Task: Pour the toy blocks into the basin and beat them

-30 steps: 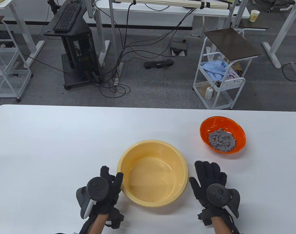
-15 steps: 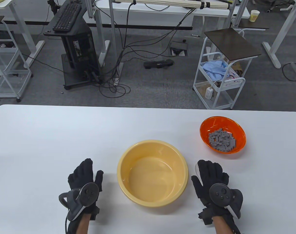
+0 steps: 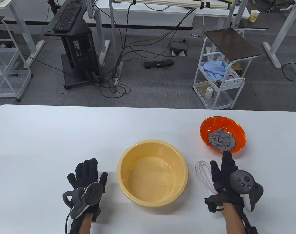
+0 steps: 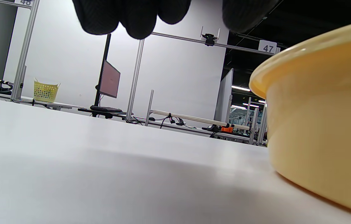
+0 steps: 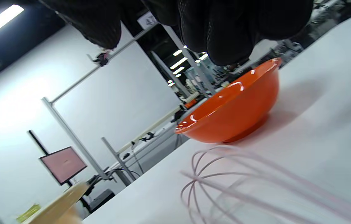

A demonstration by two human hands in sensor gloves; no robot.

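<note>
An empty yellow basin [image 3: 152, 173] [image 4: 321, 118] stands at the table's near middle. To its far right is an orange bowl [image 3: 222, 137] [image 5: 234, 109] filled with small grey toy blocks [image 3: 222, 141]. A pink wire whisk [image 3: 204, 174] [image 5: 219, 183] lies between basin and bowl, its handle hidden under my right wrist. My right hand [image 3: 226, 165] is raised beside the whisk, fingers stretched out, their tips just short of the bowl's near rim, holding nothing. My left hand [image 3: 88, 170] lies flat and open on the table, left of the basin and apart from it.
The white table [image 3: 65, 136] ends at a far edge, beyond which are a floor with cables, a white trolley [image 3: 221, 80] and desks. The basin's rim [image 5: 60, 199] shows at the lower left of the right wrist view.
My left hand let go of the basin's rim and moved left, now flat on the table. My right hand rose off the whisk and shifted right toward the orange bowl, uncovering the whisk.
</note>
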